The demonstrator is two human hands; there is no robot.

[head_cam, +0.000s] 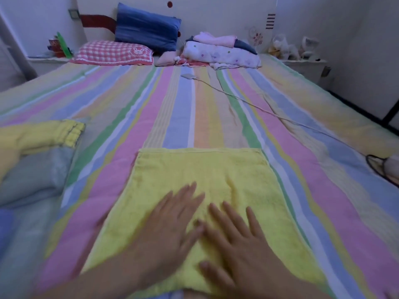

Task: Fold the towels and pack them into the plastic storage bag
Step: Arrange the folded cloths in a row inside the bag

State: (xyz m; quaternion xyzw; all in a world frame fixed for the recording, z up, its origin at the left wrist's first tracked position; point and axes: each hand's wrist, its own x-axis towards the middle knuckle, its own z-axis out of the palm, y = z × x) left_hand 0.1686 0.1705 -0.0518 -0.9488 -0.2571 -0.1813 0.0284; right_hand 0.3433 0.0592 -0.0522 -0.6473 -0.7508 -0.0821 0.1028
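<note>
The yellow towel (205, 169) lies flat on the striped bed (172, 104), directly under both hands. The left hand (170, 223) and the right hand (237, 240) press on its near half, side by side, fingers straight and spread, gripping nothing. Far to the left of the left hand, a folded yellow towel (43, 134) rests on a grey-blue bundle (32, 180).

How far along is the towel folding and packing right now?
Done: one folded towel lies at left; whether bagged I cannot tell. In hand: left hand and right hand press flat on the spread towel. Left: folding it and packing it.
</note>
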